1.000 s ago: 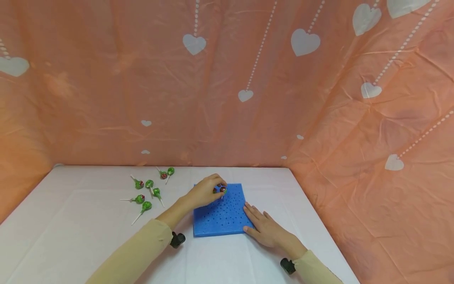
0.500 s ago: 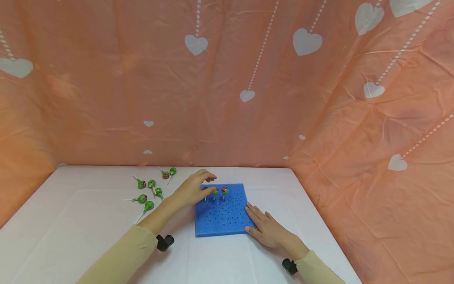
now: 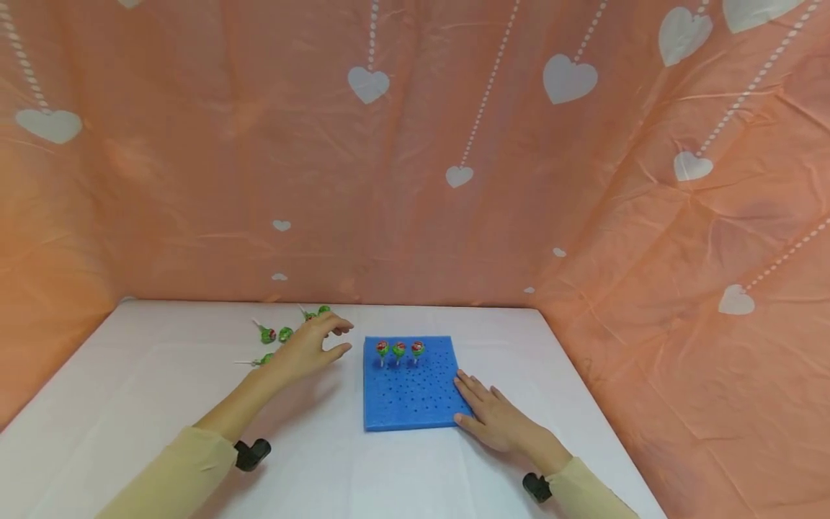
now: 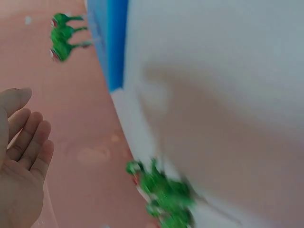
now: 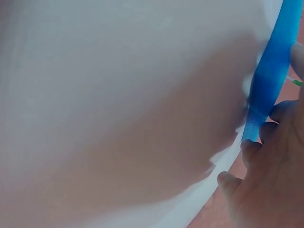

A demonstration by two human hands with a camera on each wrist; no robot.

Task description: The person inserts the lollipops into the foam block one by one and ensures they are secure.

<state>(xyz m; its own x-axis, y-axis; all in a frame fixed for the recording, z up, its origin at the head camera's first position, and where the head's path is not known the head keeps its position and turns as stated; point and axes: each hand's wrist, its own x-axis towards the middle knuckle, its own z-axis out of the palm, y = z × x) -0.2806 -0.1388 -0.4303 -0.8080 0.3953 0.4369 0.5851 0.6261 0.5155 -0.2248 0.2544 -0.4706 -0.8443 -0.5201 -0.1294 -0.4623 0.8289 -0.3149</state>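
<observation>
The left hand [image 3: 310, 351] has just come away from the blue board [image 3: 415, 398]: a second ago its fingers were around the rightmost lollipop there, and now it is off to the left, above the desk [image 3: 136, 382], between the board and the loose lollipops [image 3: 266, 334]. Its fingers are released, loosely curved with the thumb apart, and hold nothing. What it left behind are three standing lollipops [image 3: 398, 349], side by side in a row near the board's far edge, their sticks down in the holes and their heads up. The right hand [image 3: 498, 419] has stayed where it was, fingers straight and grasping nothing, resting against the board's right edge, which probably keeps it steady. For the work in hand, this suggests that the third lollipop is set and that the left hand is free for another. The loose ones lie scattered on the left of the desk; five show in part or whole in the head view, and the forearm may hide others, so I cannot tell the full count.
</observation>
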